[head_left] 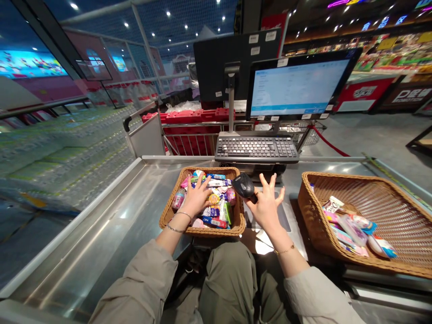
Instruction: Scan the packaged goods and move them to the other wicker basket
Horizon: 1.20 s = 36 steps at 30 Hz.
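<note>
As the left hand [196, 197] is held over the small basket's [216, 232] packets [216, 222], its fingers spread and seemingly ungripped, the right hand's [268, 204] fingers are splayed beside the scanner [242, 185]; its hold cannot be confirmed. Packets are best lifted singly.

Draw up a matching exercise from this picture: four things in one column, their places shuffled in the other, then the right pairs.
Things
1. Left hand
2. Scanner
3. Keyboard
4. Large basket

Places
A. Just below the lit screen
B. Over the packets in the small basket
C. At the far right of the counter
D. At the thumb side of the right hand

Right pairs: 1-B, 2-D, 3-A, 4-C
</note>
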{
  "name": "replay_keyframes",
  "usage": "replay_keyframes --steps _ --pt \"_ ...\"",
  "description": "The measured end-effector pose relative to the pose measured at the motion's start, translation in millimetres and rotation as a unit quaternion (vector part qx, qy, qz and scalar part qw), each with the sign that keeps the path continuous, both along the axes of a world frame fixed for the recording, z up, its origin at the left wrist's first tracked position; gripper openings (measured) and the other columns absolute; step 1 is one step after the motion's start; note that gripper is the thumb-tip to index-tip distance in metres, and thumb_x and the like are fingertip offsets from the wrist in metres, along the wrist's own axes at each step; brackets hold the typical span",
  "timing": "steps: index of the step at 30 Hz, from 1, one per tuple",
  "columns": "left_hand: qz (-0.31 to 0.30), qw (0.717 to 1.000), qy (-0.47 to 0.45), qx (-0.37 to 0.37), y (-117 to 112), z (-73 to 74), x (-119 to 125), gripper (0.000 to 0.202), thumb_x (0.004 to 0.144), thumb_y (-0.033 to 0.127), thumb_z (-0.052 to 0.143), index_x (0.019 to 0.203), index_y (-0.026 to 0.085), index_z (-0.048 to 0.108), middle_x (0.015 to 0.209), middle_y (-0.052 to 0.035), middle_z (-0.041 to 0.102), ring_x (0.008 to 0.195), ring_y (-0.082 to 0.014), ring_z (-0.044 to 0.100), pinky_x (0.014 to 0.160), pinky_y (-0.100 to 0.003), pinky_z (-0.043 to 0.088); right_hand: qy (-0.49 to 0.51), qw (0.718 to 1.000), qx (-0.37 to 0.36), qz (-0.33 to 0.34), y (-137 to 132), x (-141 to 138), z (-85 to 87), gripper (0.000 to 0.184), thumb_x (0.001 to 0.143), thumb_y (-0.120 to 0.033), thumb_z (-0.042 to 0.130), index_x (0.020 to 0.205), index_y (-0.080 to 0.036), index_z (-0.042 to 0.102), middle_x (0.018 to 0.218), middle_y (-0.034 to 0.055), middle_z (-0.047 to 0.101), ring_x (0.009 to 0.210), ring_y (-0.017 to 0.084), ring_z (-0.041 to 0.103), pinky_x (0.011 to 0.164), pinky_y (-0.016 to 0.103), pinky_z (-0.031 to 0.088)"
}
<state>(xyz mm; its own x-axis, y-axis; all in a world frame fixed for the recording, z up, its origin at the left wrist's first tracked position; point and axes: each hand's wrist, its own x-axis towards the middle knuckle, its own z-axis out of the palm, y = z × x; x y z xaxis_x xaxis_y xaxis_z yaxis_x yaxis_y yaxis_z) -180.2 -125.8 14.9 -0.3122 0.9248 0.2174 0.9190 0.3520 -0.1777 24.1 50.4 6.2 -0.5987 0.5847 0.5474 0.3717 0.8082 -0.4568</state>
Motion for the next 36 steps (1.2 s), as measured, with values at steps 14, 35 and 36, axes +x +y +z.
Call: replay_keyframes --steps 14,35,36 --pt "-0.015 1.0 -0.014 0.007 -1.9 -3.3 -5.8 0.009 0.087 0.024 0.072 0.083 0.025 0.079 0.156 -0.0063 0.049 0.154 -0.043 0.021 0.113 -0.084 -0.001 -0.005 1.0 0.0 -0.003 1.0 1.9 -1.6 0.019 0.085 -0.031 0.065 0.098 -0.019 0.072 0.161 0.0172 0.038 0.157 0.041 0.007 0.112 0.081 0.009" --pt "-0.031 0.993 0.051 0.105 16.1 22.3 0.6 0.02 0.096 0.014 0.056 0.099 0.023 0.073 0.159 -0.0056 0.043 0.154 -0.0384 0.018 0.113 -0.084 -0.008 -0.037 0.996 0.062 0.048 -2.5 11.7 1.3 0.022 0.087 -0.029 0.065 0.106 -0.023 0.075 0.161 0.0143 0.039 0.157 0.042 0.005 0.113 0.08 0.008" --pt "-0.037 0.992 0.055 0.11 17.3 22.6 0.3 0.021 0.096 0.012 0.056 0.098 0.023 0.073 0.159 -0.0053 0.043 0.154 -0.0383 0.017 0.113 -0.084 -0.009 -0.04 0.996 0.066 0.049 -2.6 12.3 1.7 0.023 0.087 -0.029 0.066 0.108 -0.024 0.074 0.162 0.0141 0.039 0.157 0.042 0.004 0.113 0.081 0.008"
